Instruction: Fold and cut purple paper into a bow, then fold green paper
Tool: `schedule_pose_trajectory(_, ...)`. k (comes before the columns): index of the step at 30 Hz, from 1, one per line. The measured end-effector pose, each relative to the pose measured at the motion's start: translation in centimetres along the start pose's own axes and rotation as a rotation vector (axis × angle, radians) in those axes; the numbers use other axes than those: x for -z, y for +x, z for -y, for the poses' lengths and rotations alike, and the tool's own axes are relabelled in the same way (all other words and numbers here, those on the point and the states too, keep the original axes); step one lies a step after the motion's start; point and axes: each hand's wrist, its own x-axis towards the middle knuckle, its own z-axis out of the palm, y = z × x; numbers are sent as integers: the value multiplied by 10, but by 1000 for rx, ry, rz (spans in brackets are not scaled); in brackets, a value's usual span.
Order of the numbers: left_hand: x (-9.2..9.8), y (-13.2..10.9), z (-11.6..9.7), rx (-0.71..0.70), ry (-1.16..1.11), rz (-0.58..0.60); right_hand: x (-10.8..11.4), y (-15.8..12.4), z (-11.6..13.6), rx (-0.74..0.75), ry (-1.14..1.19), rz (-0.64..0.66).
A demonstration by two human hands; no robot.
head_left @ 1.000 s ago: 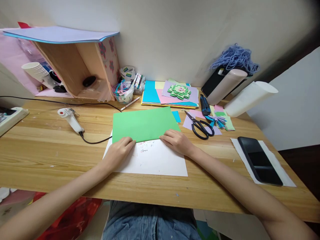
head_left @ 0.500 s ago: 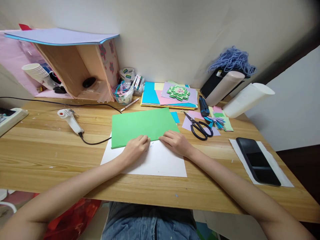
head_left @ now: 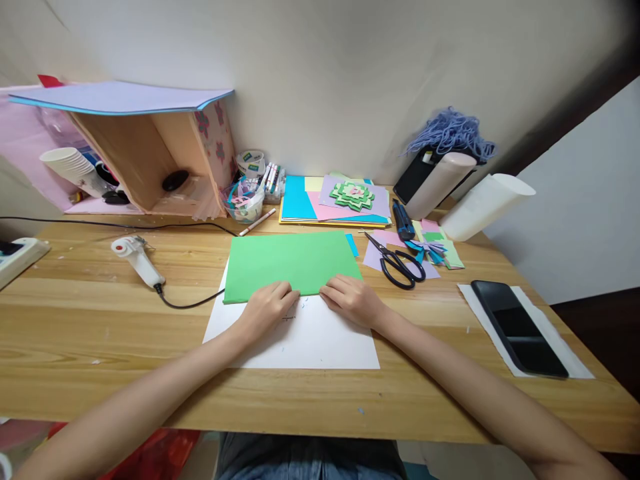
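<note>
A sheet of green paper [head_left: 290, 263] lies over a white sheet [head_left: 320, 343], its near edge narrowly folded or rolled. My left hand [head_left: 270, 305] pinches that near edge left of its middle, fingers curled together. Gripping the same edge a short way to the right is my right hand [head_left: 350, 299], also closed. Between the two hands a short stretch of the edge shows. Small blue marks or scraps dot the white sheet. To the right of the green paper rest black-handled scissors [head_left: 397, 263] on lilac paper scraps.
At left lie a white glue gun [head_left: 137, 260] with a black cord and a power strip [head_left: 23, 260]. Behind are a cardboard box [head_left: 150, 153], a tub of scraps [head_left: 245, 200] and stacked coloured paper [head_left: 297, 200]. A utility knife [head_left: 403, 220] and phone [head_left: 517, 327] lie right.
The camera view has tilted up slightly. The green paper's near edge looks straighter and more level, with both hands still gripping it at nearly the same places.
</note>
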Motion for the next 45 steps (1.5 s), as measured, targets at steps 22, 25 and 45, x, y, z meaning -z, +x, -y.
schedule_pose_trajectory(22,-3,-12,5,123,-98,-30,4,4,-6,-401,637,190)
schedule_pose_trajectory(25,-2,-11,6,79,-101,-19,4,4,-6,-387,624,172)
schedule_pose_trajectory(45,13,-7,10,278,-307,12,0,0,2,-270,448,136)
